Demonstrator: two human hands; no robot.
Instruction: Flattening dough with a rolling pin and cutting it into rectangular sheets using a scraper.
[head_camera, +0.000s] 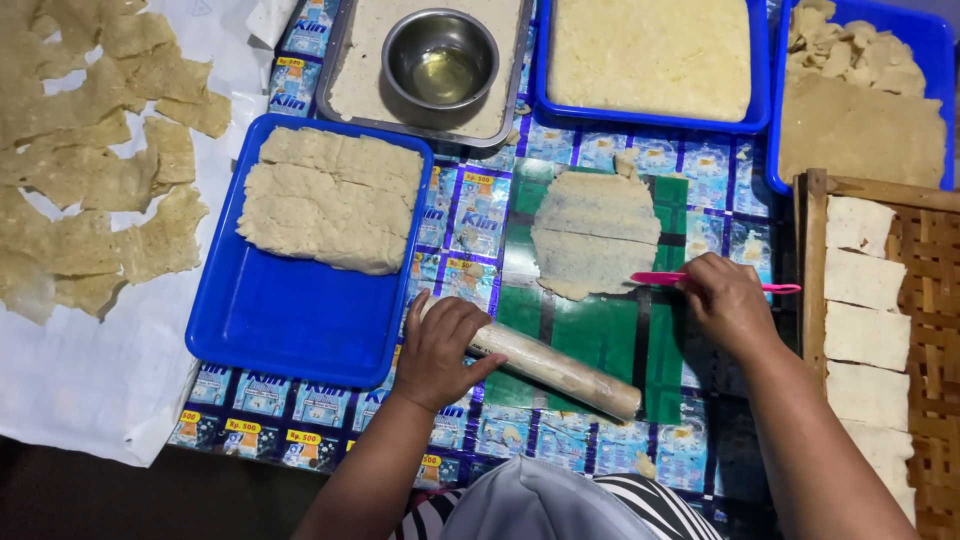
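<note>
The work surface is a mat (560, 335) of green plastic and printed sachet wrappers, and everything else sits on or around it. To its left lies a white sheet (90, 370) spread with thin, torn tan pieces (95, 180). On the mat's left part a blue tray (290, 320) carries a slab of pale dough (330, 198). Along the mat's far edge stand a grey tray (345, 95) with a steel bowl (440, 58) of clear liquid, and two more blue trays (757, 100) of dough. At the mat's right edge a woven rack (925, 250) holds white squares (862, 335).

Near the mat's middle lies the rolled dough sheet (592, 232), flat and thin, with a cut line across it. The left hand (443, 350) rests curled over the near end of the rolling pin (555, 368), fingers closed loosely on it, the pin lying on the mat just below the sheet. The right hand (728, 302) pinches a pink knife (660, 278) tightly, its tip at the sheet's lower right edge.

Judging from this, a clean cut calls for a low blade, steady pressure and one straight pull, so the thin sheet does not drag or tear.

The knife's middle is hidden under the fingers, the rack and far trays are cut off by the frame, and the liquid's kind is unclear.
</note>
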